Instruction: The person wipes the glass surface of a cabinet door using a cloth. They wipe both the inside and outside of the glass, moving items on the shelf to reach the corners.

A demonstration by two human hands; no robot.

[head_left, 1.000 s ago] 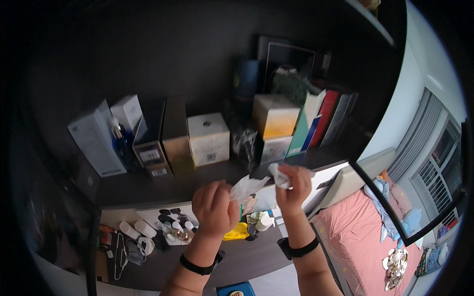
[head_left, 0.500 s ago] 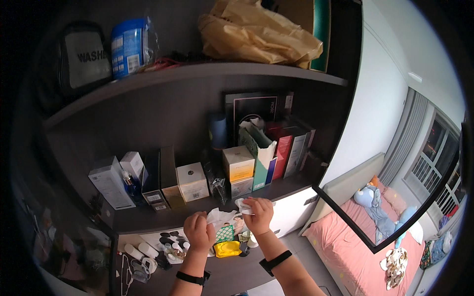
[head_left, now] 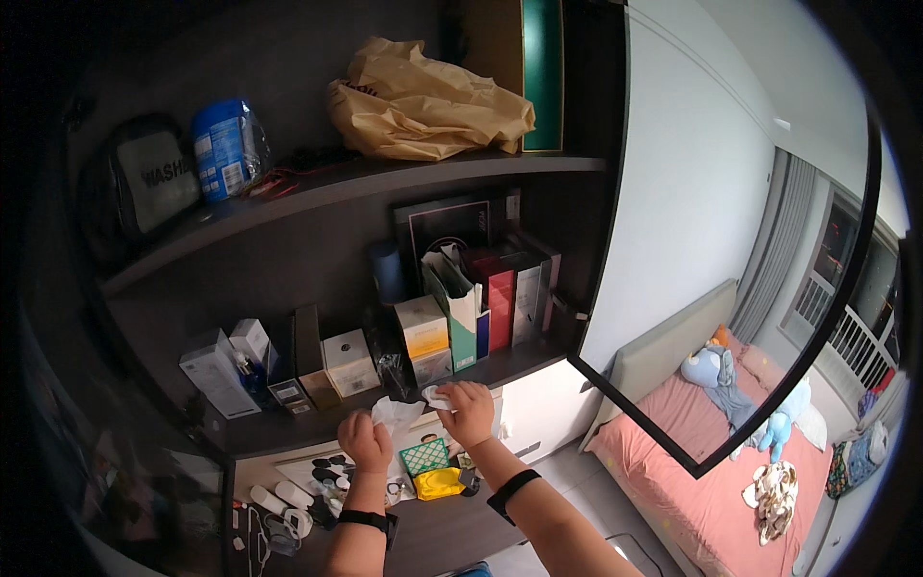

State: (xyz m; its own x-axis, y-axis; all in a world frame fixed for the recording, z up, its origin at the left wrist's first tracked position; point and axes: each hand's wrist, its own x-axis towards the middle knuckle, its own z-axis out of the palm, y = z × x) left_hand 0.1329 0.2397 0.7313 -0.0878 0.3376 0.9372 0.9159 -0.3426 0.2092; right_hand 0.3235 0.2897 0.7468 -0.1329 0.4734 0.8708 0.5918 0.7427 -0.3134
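Note:
Both my hands are raised in front of the lower shelf's front edge, a black band on each wrist. My left hand (head_left: 366, 442) is closed on a thin white tissue (head_left: 396, 416) that sticks out toward the right. My right hand (head_left: 467, 413) pinches a smaller crumpled white tissue (head_left: 438, 397). Whether the two white bits are one piece cannot be told. Just behind the hands on the shelf (head_left: 288, 430) stand a white box (head_left: 351, 363), a yellow-and-white box (head_left: 423, 328) and a dark plastic-wrapped item (head_left: 388, 363).
More boxes, including a red one (head_left: 500, 306) and an open white one (head_left: 219, 375), line the shelf. Above lies a brown paper bag (head_left: 423, 106) beside a blue tub (head_left: 221, 149). Below are a yellow pack (head_left: 439, 484) and small items. A black-framed open door (head_left: 639, 430) juts out at right, before a pink bed (head_left: 692, 500).
The view has turned, so the shelves sit further left and the upper one lower. Both hands remain near the shelf edge, still holding white tissue.

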